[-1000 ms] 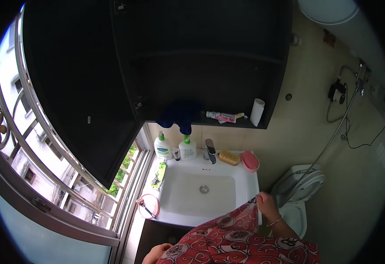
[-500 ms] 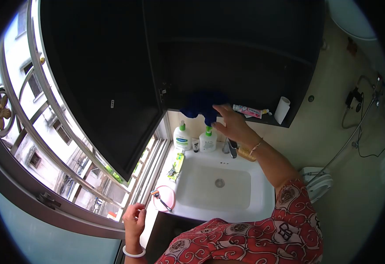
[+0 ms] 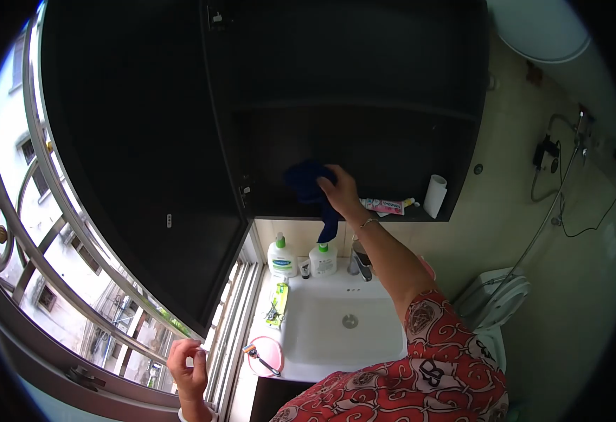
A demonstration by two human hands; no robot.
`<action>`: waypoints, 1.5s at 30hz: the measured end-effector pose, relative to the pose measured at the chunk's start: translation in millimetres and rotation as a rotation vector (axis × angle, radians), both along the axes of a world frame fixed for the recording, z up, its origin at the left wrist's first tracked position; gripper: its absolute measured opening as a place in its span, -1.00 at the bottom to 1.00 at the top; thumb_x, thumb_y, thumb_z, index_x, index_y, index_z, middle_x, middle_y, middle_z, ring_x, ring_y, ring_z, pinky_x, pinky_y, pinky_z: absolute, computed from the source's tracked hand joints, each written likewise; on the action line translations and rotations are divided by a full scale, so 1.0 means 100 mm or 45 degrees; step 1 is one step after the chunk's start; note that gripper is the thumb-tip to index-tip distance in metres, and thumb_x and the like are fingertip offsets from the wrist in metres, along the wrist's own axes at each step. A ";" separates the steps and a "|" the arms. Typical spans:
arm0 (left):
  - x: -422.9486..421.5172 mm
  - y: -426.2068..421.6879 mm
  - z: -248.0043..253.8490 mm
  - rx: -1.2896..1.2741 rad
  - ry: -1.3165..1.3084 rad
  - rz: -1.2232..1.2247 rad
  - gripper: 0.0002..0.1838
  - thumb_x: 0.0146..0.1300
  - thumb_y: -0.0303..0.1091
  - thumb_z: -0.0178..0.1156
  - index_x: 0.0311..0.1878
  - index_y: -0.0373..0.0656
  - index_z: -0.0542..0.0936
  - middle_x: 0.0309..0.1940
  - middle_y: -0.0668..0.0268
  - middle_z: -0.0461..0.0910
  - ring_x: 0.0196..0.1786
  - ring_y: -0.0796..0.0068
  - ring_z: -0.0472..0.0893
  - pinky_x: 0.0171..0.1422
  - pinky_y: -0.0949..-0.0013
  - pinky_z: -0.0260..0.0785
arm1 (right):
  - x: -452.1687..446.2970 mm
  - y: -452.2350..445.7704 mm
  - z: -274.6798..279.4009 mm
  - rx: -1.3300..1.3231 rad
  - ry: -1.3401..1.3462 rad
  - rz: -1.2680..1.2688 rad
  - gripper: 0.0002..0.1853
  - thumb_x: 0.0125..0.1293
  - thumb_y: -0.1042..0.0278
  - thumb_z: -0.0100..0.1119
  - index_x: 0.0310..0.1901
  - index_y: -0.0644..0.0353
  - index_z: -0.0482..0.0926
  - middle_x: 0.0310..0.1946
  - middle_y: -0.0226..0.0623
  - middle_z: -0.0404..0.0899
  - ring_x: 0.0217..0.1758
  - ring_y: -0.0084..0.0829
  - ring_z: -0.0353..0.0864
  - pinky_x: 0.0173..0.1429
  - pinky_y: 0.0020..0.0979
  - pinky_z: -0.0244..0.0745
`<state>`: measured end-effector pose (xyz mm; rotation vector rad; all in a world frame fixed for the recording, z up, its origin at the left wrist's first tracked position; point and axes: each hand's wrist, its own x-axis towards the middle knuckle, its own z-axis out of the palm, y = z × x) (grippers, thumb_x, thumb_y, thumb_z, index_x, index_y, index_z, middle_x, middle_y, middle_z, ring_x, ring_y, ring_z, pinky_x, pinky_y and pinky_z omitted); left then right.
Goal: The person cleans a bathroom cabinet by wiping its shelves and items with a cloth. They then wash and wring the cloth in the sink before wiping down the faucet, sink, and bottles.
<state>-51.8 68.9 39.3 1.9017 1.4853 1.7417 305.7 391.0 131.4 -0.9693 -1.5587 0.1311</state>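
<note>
My right hand [image 3: 337, 188] grips a dark blue cloth [image 3: 308, 181] at the lower shelf of the open dark cabinet [image 3: 364, 158]. One end of the cloth hangs below the shelf edge, just above a white pump bottle with a green top [image 3: 323, 260]. My left hand [image 3: 187, 364] is raised beside the window frame at the lower left. Its fingers are curled, with a gap to the thumb, and nothing is seen between them. A toothpaste tube [image 3: 385, 206] and a white roll-shaped object [image 3: 434, 195] sit on the shelf right of the cloth.
Below the cabinet is a white sink [image 3: 343, 337] with a faucet [image 3: 361, 260]. Another pump bottle [image 3: 281, 257], a green packet [image 3: 277, 302] and a razor [image 3: 262, 359] stand or lie left of it. The cabinet door [image 3: 132, 155] hangs open; a toilet [image 3: 498, 295] is at right.
My right hand has gone from the shirt hem up to the cabinet and closed on the blue cloth, which now hangs lower. My left hand has risen near the window. The view has shifted.
</note>
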 end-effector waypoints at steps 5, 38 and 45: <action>-0.09 0.24 0.09 0.360 -0.237 0.220 -0.41 0.25 -0.15 0.16 0.27 -0.20 0.27 0.23 0.19 0.30 0.03 0.45 0.38 0.05 0.46 0.26 | 0.72 -0.79 0.85 0.272 0.487 0.137 -0.72 0.16 0.51 0.19 -0.07 0.31 0.51 -0.26 -0.34 0.57 -0.21 -0.60 0.52 -0.09 -0.56 0.44; -0.11 0.82 0.23 0.160 -0.379 -0.083 -0.66 0.20 -0.17 0.23 -0.24 -0.32 0.54 -0.40 0.44 0.52 -0.33 0.70 0.40 -0.26 0.53 0.20 | 1.70 -0.43 2.22 0.122 -0.832 -1.020 -0.66 0.09 0.16 0.21 -0.16 0.20 0.56 -0.21 -0.08 0.61 -0.08 -0.06 0.57 -0.03 -0.17 0.50; -0.13 0.88 0.09 0.154 -0.543 -0.070 -0.56 0.08 -0.02 0.34 -0.33 -0.27 0.53 -0.54 0.51 0.43 -0.49 0.72 0.31 -0.43 0.55 0.09 | 2.04 -0.41 2.68 -0.427 -1.254 -1.212 -0.62 0.09 0.18 0.18 -0.14 0.30 0.61 -0.15 0.01 0.59 -0.01 -0.05 0.56 0.09 -0.19 0.46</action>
